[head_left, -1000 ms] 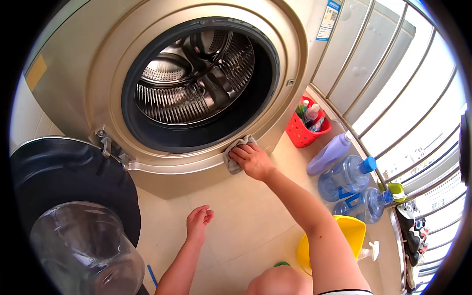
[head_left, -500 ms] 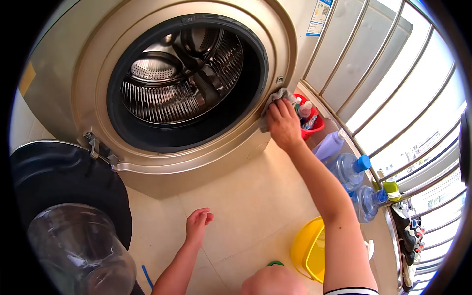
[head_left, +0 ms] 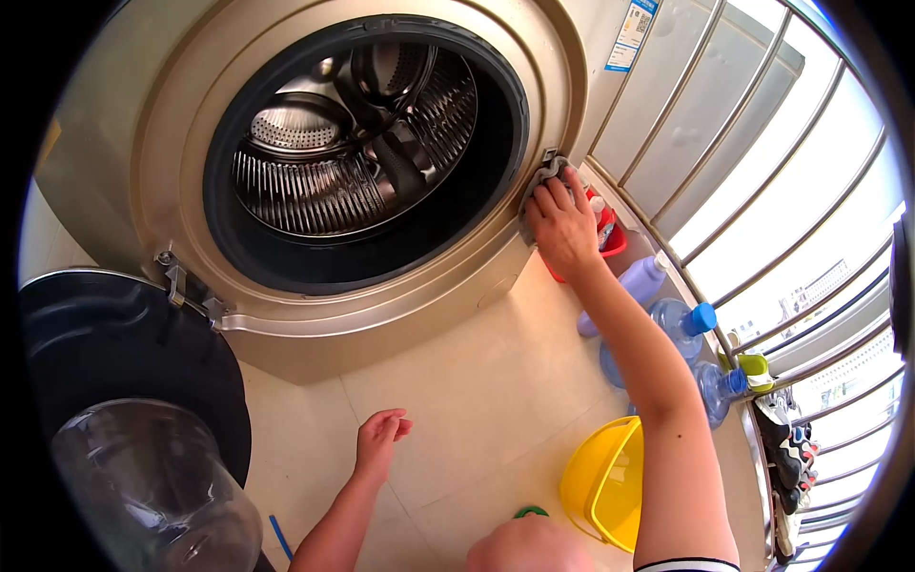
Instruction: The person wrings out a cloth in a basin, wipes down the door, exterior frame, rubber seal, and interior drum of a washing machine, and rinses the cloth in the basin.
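Observation:
My right hand (head_left: 564, 224) presses a crumpled grey cloth (head_left: 530, 198) against the right side of the front rim of a beige washing machine (head_left: 381, 310), just below the small latch slot (head_left: 550, 153). Part of the cloth is covered by the fingers. Over the floor, my left hand (head_left: 379, 440) hangs with its fingers curled together; whether anything is inside them is hidden. The round door (head_left: 133, 324) stands swung open at the left, its clear bulging glass (head_left: 157, 486) facing up. Inside the opening the metal drum (head_left: 315, 191) shows.
A yellow bucket (head_left: 610, 481) stands on the floor beside my right forearm. Along the metal railing (head_left: 762, 124) are a red basket (head_left: 615, 240), a purple bottle (head_left: 640, 278), clear water jugs (head_left: 681, 329) and shoes (head_left: 791, 453). A blue stick (head_left: 280, 537) lies at lower left.
My right hand and the cloth have moved from the bottom of the rim to its right side, up near the latch slot. The left hand stays low, nearly still. The view has shifted slightly.

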Demonstrator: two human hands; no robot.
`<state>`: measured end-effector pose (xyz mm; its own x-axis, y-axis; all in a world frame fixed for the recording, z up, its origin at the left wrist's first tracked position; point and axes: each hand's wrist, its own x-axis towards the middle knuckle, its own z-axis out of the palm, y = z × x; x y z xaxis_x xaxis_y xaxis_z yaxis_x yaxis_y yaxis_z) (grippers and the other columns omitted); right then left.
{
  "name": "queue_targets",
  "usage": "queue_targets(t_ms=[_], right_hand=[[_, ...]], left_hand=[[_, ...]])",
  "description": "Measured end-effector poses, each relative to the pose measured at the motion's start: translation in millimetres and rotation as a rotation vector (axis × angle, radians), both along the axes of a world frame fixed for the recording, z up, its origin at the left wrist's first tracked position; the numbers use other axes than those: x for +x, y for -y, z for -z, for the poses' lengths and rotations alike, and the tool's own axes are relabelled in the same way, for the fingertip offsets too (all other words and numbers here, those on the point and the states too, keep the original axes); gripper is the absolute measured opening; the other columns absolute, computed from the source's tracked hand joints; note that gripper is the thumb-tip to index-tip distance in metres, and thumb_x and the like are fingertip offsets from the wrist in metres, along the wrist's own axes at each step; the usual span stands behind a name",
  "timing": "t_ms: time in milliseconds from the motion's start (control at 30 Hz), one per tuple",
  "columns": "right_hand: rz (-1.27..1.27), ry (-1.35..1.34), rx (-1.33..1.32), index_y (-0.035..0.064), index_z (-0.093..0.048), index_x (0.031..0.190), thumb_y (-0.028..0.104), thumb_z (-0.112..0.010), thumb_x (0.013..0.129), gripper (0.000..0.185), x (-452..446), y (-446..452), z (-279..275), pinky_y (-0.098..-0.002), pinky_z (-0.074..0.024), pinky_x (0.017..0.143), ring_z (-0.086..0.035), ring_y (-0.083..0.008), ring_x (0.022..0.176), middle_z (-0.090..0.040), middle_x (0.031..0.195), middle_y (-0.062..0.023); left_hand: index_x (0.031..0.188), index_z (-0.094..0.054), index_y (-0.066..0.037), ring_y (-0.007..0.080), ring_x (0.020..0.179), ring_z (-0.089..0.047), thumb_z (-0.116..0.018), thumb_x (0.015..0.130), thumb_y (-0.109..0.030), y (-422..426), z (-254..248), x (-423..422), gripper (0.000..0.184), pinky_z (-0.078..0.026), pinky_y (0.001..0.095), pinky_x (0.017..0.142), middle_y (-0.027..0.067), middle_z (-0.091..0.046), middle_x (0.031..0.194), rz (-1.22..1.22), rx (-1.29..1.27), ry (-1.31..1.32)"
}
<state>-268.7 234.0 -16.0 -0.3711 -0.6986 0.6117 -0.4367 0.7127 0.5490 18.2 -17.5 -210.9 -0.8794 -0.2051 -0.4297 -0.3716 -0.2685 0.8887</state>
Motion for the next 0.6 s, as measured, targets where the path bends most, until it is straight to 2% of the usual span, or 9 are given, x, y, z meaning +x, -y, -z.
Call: queue_targets(t_ms=[33,67,200,367,433,467,533,567,600], right_hand=[[0.022,-0.011,-0.042,0.0061,-0.064,0.088,0.015,-0.054,0.077,0.018,-1.3,5.1,6.0,-0.0456,-0.0315,0.11,-0.051,-0.0254,0.107,-0.056,0.095,-0.0078],[0.087,0.143,-0.062,0.0058,-0.065,0.09,0.016,-0.054,0.078,0.02,4.4,12.8,18.5,-0.0449,-0.0324,0.109,-0.05,-0.027,0.107,-0.056,0.097,-0.009],[-0.128,0.364,-0.13,0.0107,-0.064,0.09,0.017,-0.056,0.077,0.017,42.5,60.8,102.5,-0.0394,-0.0393,0.1,-0.051,-0.0244,0.103,-0.057,0.096,-0.0041],[-0.352,0.641,-0.284,0.012,-0.065,0.095,0.01,-0.06,0.074,0.021,75.1,103.3,121.7,-0.0339,-0.0435,0.09,-0.054,-0.0225,0.098,-0.059,0.097,-0.0023],[-0.45,1.11,-0.24,0.0083,-0.065,0.104,-0.002,-0.065,0.064,0.041,96.9,98.1,105.2,-0.0365,-0.0449,0.093,-0.057,-0.0265,0.102,-0.061,0.105,-0.0057],[-0.461,1.125,-0.235,0.0083,-0.065,0.104,-0.002,-0.065,0.064,0.041,103.0,92.6,102.5,-0.0365,-0.0449,0.093,-0.057,-0.0265,0.102,-0.061,0.105,-0.0057],[-0.591,1.563,-0.442,0.0063,-0.064,0.109,-0.007,-0.06,0.066,0.045,114.4,78.7,97.6,-0.0359,-0.0457,0.093,-0.059,-0.0263,0.104,-0.063,0.107,-0.0091],[-0.525,1.811,-0.504,0.0027,-0.062,0.112,-0.009,-0.056,0.072,0.043,119.4,70.8,92.5,-0.0325,-0.0474,0.091,-0.061,-0.0231,0.105,-0.065,0.109,-0.011],[-0.534,1.835,-0.502,0.0027,-0.062,0.112,-0.009,-0.056,0.072,0.043,126.7,64.0,88.9,-0.0325,-0.0474,0.091,-0.061,-0.0231,0.105,-0.065,0.109,-0.011]], left_hand=[[0.109,-0.063,-0.001,0.0154,0.086,-0.064,-0.05,0.097,-0.013,1.0,3.9,-0.8,0.021,-0.051,0.0287,0.08,0.0093,-0.068,0.094,0.005,-0.003,0.037],[0.109,-0.063,-0.001,0.0154,0.086,-0.064,-0.05,0.097,-0.013,0.7,5.8,-4.3,0.021,-0.051,0.0287,0.08,0.0093,-0.068,0.094,0.004,0.0,0.032],[0.109,-0.063,-0.001,0.015,0.086,-0.064,-0.05,0.097,-0.013,-0.9,-6.5,-15.0,0.021,-0.05,0.0279,0.08,0.0089,-0.068,0.094,-0.045,0.043,-0.007],[0.111,-0.062,-0.002,0.0142,0.088,-0.062,-0.05,0.098,-0.013,2.1,-41.6,-24.6,0.021,-0.049,0.0274,0.082,0.0077,-0.067,0.096,-0.082,-0.014,-0.126],[0.115,-0.06,0.0,0.0153,0.096,-0.061,-0.051,0.098,-0.015,4.9,-48.8,-24.3,0.024,-0.048,0.0279,0.089,0.0083,-0.066,0.103,-0.077,-0.108,-0.214],[0.115,-0.06,0.0,0.0153,0.096,-0.061,-0.051,0.098,-0.015,6.4,-51.1,-24.9,0.024,-0.048,0.0279,0.089,0.0083,-0.066,0.103,-0.09,-0.109,-0.199],[0.121,-0.057,0.0,0.0172,0.107,-0.059,-0.052,0.099,-0.017,10.7,-55.3,-22.2,0.029,-0.044,0.0293,0.096,0.0096,-0.063,0.114,-0.055,-0.194,-0.308],[0.121,-0.057,0.0,0.0172,0.107,-0.059,-0.052,0.099,-0.017,12.0,-57.2,-21.5,0.029,-0.044,0.0293,0.096,0.0096,-0.063,0.114,-0.07,-0.202,-0.283],[0.125,-0.055,-0.001,0.0177,0.11,-0.057,-0.051,0.099,-0.021,10.8,-59.3,-22.5,0.033,-0.043,0.0304,0.098,0.0097,-0.061,0.119,-0.031,-0.153,-0.302]])
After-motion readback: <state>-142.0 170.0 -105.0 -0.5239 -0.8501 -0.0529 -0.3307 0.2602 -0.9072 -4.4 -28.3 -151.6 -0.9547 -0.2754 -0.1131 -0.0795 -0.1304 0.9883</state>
